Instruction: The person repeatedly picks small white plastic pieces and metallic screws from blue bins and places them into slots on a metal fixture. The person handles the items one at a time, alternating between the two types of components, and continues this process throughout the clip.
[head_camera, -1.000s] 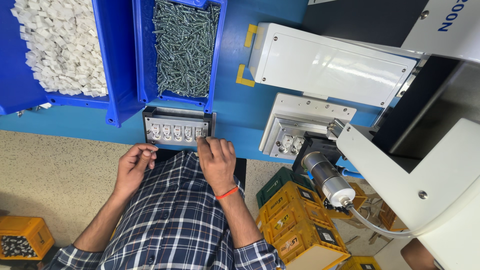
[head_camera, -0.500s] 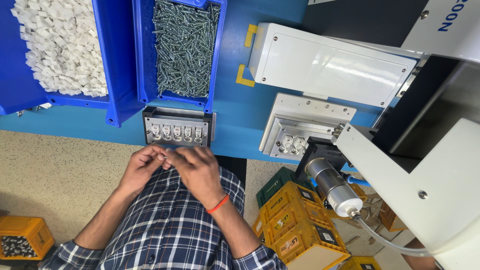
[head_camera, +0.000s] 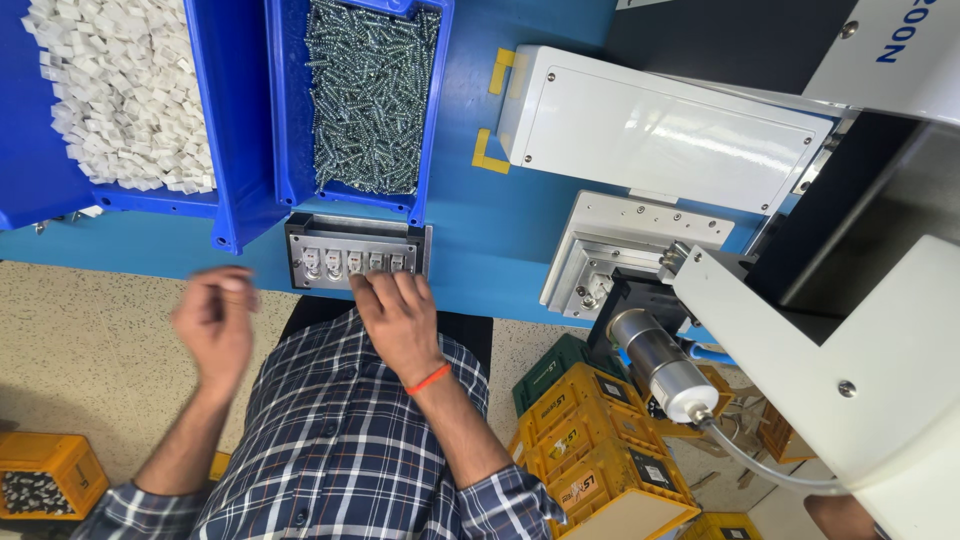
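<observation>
A grey metal fixture (head_camera: 358, 232) with a row of small white parts in its slots sits at the front edge of the blue bench. My right hand (head_camera: 397, 318), with an orange band at the wrist, lies palm down, fingertips on the fixture's front slots. Anything under those fingertips is hidden. My left hand (head_camera: 214, 322) is blurred, off the bench to the left of the fixture, fingers curled. Just behind the fixture are a blue bin of screws (head_camera: 365, 95) and a blue bin of small white plastic pieces (head_camera: 125, 95).
A white machine housing (head_camera: 660, 125) and a metal nest block (head_camera: 615, 255) stand to the right. A white arm carrying a silver cylinder (head_camera: 655, 362) overhangs the bench edge. Yellow crates (head_camera: 590, 460) sit on the floor right, with another yellow crate (head_camera: 45, 485) at the lower left.
Half a second ago both hands met in front of the fixture. Since then my right hand has gone forward onto the fixture and my left hand has swung away to the left.
</observation>
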